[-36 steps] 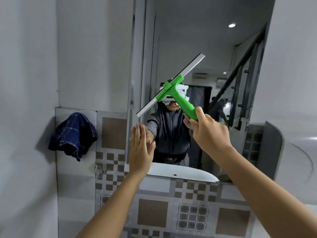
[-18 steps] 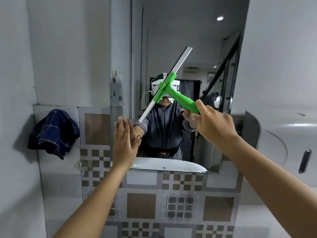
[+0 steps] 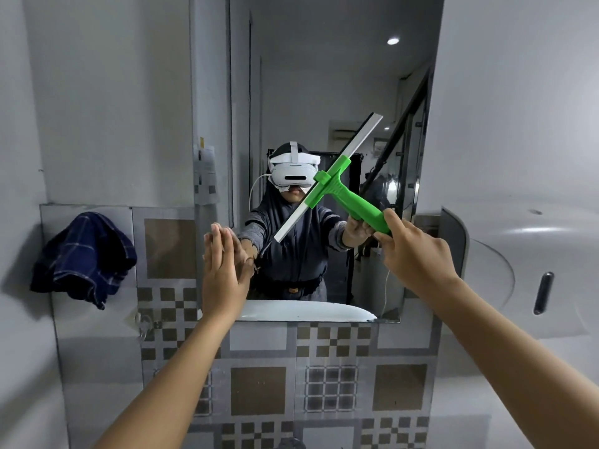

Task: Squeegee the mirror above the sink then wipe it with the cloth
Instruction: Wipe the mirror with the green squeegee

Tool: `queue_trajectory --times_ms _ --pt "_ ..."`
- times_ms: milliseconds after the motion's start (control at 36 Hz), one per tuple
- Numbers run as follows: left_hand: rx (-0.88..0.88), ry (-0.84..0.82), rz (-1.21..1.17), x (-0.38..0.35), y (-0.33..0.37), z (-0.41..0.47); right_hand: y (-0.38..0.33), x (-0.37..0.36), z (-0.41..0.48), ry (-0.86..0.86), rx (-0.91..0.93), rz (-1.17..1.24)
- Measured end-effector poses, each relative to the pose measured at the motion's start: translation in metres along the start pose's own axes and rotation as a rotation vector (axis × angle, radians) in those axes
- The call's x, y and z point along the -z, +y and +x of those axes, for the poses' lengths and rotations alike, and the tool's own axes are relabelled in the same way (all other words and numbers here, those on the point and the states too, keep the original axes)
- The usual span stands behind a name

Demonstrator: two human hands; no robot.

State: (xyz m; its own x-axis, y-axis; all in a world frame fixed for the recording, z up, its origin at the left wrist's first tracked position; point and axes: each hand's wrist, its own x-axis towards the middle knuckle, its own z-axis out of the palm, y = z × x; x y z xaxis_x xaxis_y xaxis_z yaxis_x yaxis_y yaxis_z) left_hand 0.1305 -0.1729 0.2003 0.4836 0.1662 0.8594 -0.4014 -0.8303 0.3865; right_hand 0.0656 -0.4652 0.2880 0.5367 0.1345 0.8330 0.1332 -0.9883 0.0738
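The mirror (image 3: 324, 76) hangs on the wall above patterned tiles. My right hand (image 3: 413, 254) grips the green handle of a squeegee (image 3: 343, 189). Its white blade slants diagonally across the glass, upper right to lower left. My left hand (image 3: 223, 277) lies flat with fingers together against the mirror's lower left edge and holds nothing. A dark blue checked cloth (image 3: 84, 257) hangs on the wall at the left, away from both hands.
A grey and brown tiled wall (image 3: 259, 384) runs below the mirror, with a small metal hook (image 3: 144, 322) at its left. A white curved dispenser (image 3: 518, 270) juts out on the right wall. The mirror reflects a white basin rim (image 3: 308, 311) and a person.
The view has swung left, so the mirror sits more centred. The squeegee has moved right across the glass while keeping its slant. My left hand stays flat at the mirror's edge.
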Motion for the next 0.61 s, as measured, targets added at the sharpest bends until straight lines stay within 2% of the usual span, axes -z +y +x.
queue_trajectory --times_ms 278,472,611 --pt "-0.06 0.032 0.036 -0.002 -0.004 -0.002 -0.007 -0.006 -0.019 -0.024 -0.108 0.062" --pt "-0.009 -0.024 0.036 -0.002 -0.006 -0.003 -0.018 -0.009 -0.03 -0.039 -0.178 0.083" --pt "-0.069 -0.012 0.002 0.0 -0.009 -0.002 -0.025 -0.013 -0.039 -0.022 -0.227 0.14"
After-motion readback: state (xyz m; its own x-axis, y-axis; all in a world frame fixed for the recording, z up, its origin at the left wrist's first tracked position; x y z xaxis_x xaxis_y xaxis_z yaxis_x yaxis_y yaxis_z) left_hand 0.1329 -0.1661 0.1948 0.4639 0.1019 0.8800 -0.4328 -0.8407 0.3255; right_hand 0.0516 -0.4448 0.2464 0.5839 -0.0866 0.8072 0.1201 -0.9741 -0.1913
